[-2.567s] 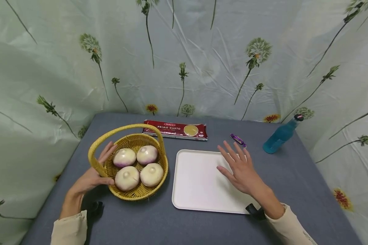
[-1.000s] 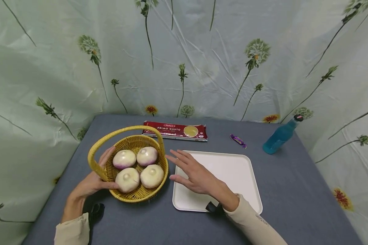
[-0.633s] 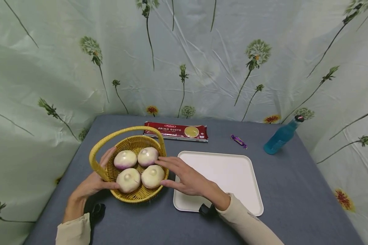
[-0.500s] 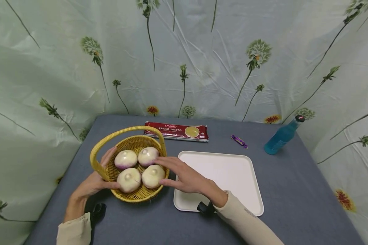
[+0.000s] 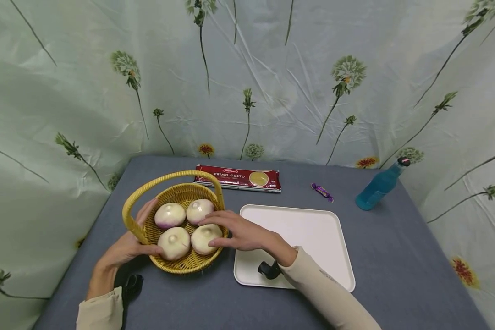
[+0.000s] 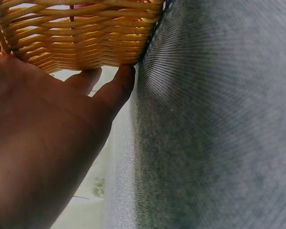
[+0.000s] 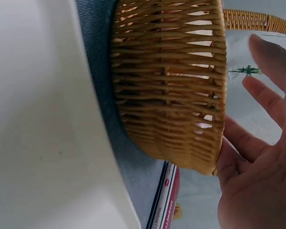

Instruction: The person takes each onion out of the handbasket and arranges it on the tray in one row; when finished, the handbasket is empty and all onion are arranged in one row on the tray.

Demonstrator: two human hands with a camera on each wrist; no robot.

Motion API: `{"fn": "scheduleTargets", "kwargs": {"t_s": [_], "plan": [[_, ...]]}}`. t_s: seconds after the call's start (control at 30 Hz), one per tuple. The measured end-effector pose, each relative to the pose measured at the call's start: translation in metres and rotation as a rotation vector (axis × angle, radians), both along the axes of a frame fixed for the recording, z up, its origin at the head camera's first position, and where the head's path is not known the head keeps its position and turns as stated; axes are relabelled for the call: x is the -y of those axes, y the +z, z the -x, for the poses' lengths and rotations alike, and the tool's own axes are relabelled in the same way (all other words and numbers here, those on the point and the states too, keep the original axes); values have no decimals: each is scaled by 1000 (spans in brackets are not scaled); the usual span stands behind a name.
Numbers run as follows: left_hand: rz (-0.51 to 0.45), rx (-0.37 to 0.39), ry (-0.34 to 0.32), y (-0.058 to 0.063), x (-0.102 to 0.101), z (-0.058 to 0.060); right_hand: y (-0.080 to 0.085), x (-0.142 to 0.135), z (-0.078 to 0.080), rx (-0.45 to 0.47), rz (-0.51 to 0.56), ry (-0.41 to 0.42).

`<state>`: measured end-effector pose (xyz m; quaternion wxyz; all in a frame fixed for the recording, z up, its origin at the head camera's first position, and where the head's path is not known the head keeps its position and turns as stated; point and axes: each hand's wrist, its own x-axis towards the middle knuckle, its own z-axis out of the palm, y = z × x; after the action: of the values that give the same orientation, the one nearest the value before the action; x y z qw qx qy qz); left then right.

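A yellow wicker basket (image 5: pixel 184 266) stands at the left of the table with several white-and-purple turnips (image 5: pixel 173 243) in it. My left hand (image 5: pixel 125 247) holds its left side, the thumb over the rim and the fingers against the outer wall, as the left wrist view shows on the wicker side (image 6: pixel 86 40). From the right, my right hand (image 5: pixel 245 233) reaches over the rim. Its parted fingers and thumb hover at the front right turnip (image 5: pixel 202 238); contact cannot be made out. In the right wrist view the loosely bent hand (image 7: pixel 260 171) is beside the rim.
A white tray (image 5: pixel 305 229) lies right of the basket, under my right forearm. Behind are a red spaghetti pack (image 5: pixel 237 178) and a purple wrapped candy (image 5: pixel 322 192). A blue bottle (image 5: pixel 379 187) stands at the right. Flowered cloth (image 5: pixel 288 91) hangs behind the table.
My right hand has moved left from above the tray, over the basket's rim to the front right turnip. The left hand stays on the basket, and the turnips have not moved.
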<state>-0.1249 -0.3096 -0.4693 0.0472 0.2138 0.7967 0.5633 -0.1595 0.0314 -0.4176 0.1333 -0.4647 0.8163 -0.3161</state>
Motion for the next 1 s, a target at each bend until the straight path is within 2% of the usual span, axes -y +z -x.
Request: {"fn": "scheduleTargets", "kwargs": {"t_s": [0.23, 0.53, 1.0], "plan": [[12, -3, -1, 1, -2, 2, -5, 9, 3, -104, -59, -6], [5, -1, 4, -1, 0, 1, -11, 19, -2, -119, -105, -70], [17, -21, 6, 0, -1, 1, -15, 25, -7, -169, -163, -124]]}}
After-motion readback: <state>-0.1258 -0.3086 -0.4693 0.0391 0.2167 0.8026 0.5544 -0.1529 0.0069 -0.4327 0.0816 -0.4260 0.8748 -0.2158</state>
